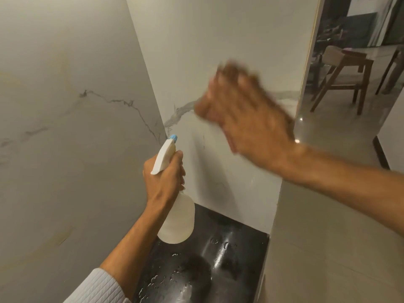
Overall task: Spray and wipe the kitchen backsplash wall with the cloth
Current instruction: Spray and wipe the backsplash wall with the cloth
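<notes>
Marble backsplash wall (pixel 218 29), wet counter (pixel 236 254), spray bottle (pixel 179 224)

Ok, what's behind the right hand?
The white backsplash wall, its grey vein passing behind the blurred right hand. No cloth shows; the hand covers whatever lies under the palm.

The right hand (pixel 244 114) is smeared by motion against the far wall (pixel 218 40); what its fingers hold, if anything, cannot be told. The left hand (pixel 165 178) covers the neck of the spray bottle (pixel 178 219). The bottom edge cuts off the sleeve (pixel 98 287) and the counter (pixel 240 254).
</notes>
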